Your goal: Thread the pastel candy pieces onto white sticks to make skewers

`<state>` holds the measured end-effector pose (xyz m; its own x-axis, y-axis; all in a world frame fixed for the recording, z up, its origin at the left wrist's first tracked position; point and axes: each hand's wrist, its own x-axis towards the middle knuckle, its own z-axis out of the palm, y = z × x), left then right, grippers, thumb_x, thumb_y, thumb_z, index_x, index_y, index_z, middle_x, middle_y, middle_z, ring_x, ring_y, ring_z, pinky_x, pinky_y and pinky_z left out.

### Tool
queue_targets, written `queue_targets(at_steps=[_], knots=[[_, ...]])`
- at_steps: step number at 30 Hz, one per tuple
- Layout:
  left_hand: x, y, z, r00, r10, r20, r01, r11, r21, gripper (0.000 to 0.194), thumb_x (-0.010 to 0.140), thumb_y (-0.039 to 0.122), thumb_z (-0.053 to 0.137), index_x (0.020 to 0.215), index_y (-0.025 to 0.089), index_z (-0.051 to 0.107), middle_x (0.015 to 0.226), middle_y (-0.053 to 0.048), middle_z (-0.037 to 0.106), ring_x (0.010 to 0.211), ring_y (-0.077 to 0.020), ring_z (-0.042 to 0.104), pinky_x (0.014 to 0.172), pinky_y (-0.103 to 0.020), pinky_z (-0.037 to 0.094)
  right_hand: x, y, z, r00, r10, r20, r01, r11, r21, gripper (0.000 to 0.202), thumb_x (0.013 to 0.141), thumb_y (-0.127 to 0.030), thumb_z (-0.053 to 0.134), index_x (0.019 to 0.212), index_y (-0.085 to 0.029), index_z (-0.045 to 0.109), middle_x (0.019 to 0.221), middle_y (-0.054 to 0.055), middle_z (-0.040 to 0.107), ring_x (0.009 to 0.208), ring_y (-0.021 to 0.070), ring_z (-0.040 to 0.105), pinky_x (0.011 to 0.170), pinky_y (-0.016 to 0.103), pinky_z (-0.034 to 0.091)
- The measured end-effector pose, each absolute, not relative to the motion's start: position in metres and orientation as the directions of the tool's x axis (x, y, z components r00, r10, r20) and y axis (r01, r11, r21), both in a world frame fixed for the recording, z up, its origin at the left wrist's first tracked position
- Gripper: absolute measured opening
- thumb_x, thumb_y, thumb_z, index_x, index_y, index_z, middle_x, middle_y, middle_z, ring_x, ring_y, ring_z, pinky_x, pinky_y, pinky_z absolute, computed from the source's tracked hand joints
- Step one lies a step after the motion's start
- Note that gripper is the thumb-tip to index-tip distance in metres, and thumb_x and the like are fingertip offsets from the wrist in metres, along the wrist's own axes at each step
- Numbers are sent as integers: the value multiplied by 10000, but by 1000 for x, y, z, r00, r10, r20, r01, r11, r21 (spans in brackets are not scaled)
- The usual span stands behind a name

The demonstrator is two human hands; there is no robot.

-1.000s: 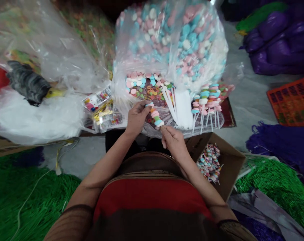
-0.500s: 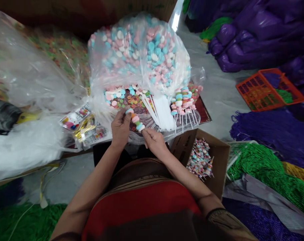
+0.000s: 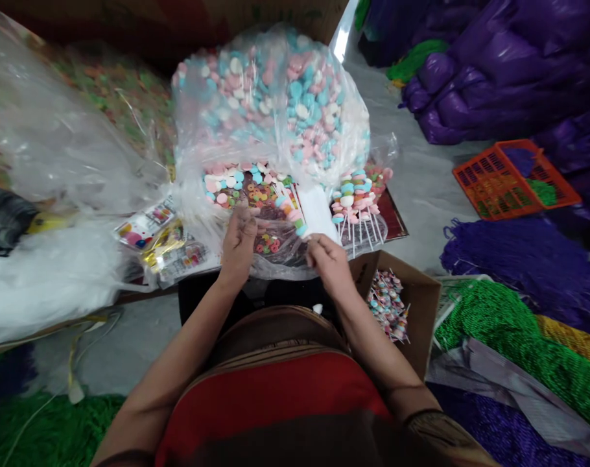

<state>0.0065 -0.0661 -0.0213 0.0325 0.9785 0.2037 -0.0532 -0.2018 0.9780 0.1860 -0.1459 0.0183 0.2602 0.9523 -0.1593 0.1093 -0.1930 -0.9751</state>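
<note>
My right hand (image 3: 330,259) pinches the lower end of a candy skewer (image 3: 292,216), a row of pastel blue, orange, pink, green and white sweets that tilts up to the left. To its left, my left hand (image 3: 240,243) is apart from the skewer, fingers spread and a little blurred, with nothing in it. Beyond the hands lie loose pink, white and blue candies (image 3: 231,178) and small ring-shaped gummies (image 3: 266,244) on plastic film. Bare white sticks (image 3: 302,206) lie behind the held skewer. Several finished candy skewers (image 3: 356,194) are piled on the right, sticks toward me.
A big clear bag of pastel candies (image 3: 275,97) stands at the back. Printed packets (image 3: 152,224) lie at left. Below the table's right side, a cardboard box (image 3: 421,305) holds many skewers. An orange basket (image 3: 513,181) and green cord bundles (image 3: 499,324) are on the right.
My left hand has let go of the skewer's upper end and its fingers have opened. My right hand has moved to the right, carrying the skewer with it.
</note>
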Motion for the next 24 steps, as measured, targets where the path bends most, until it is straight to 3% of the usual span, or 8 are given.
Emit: queue_targets(at_steps=[3, 6, 9, 11, 13, 17, 20, 24], knots=[[2, -61, -24, 3, 982, 191, -93, -190, 977, 468, 960, 621, 639, 1319, 320, 633, 1207, -59, 716, 900, -170, 759, 779, -313, 643, 222, -132, 24, 393, 912, -115, 227, -218, -949, 454, 933, -537, 503, 1091, -173, 725, 593, -35, 581, 472, 113, 419, 534, 249, 389], [-3, -57, -28, -5, 984, 178, -101, -177, 979, 470, 918, 628, 692, 1250, 297, 661, 1179, -51, 721, 892, -174, 753, 777, -320, 646, 255, -122, 29, 458, 888, 26, 597, -286, -750, 569, 962, -508, 473, 1329, -125, 680, 774, 76, 732, 640, 209, 635, 673, 339, 521], [-7, -56, -33, -35, 985, 168, -85, -171, 982, 474, 900, 622, 707, 1215, 270, 671, 1159, -54, 737, 893, -175, 744, 787, -317, 640, 271, -122, 34, 448, 858, 254, 825, -286, -488, 524, 942, -441, 514, 1299, -106, 703, 1114, 209, 760, 1003, 325, 717, 921, 480, 552], [-8, -57, -37, -56, 987, 151, -73, -155, 985, 457, 898, 605, 704, 1181, 247, 684, 1125, -59, 751, 880, -173, 741, 788, -311, 632, 269, -123, 36, 397, 833, 385, 864, -199, -462, 468, 953, -399, 501, 1265, -124, 715, 1277, 226, 714, 1127, 327, 692, 994, 503, 538], [-6, -57, -41, -64, 990, 123, -70, -128, 989, 423, 893, 571, 705, 1142, 229, 700, 1083, -62, 761, 862, -171, 738, 792, -311, 624, 255, -118, 38, 314, 847, 430, 865, -68, -498, 416, 977, -359, 467, 1229, -157, 728, 1269, 192, 723, 1110, 294, 694, 971, 468, 554], [-4, -58, -44, -30, 996, 81, -54, -83, 995, 375, 870, 507, 716, 1104, 214, 724, 1088, -72, 767, 900, -183, 742, 883, -351, 616, 211, -87, 41, 101, 977, 186, 882, -2, -471, 345, 984, -305, 479, 1137, -172, 758, 1094, 149, 774, 983, 273, 707, 878, 393, 548], [-6, -59, -43, -3, 995, 102, -10, -102, 995, 360, 865, 488, 722, 1087, 205, 734, 1126, -88, 767, 1029, -218, 734, 981, -394, 593, 184, -61, 41, 137, 990, -34, 949, -141, -282, 336, 988, -271, 479, 1156, -137, 737, 1143, 198, 749, 982, 301, 704, 821, 374, 511], [-6, -62, -42, 20, 993, 114, 12, -114, 993, 357, 881, 486, 709, 1092, 200, 741, 1114, -90, 776, 1088, -237, 731, 1036, -422, 574, 175, -46, 39, 209, 970, -124, 958, -229, -175, 346, 1015, -272, 455, 1210, -119, 697, 1167, 225, 732, 1035, 339, 703, 818, 388, 491]])
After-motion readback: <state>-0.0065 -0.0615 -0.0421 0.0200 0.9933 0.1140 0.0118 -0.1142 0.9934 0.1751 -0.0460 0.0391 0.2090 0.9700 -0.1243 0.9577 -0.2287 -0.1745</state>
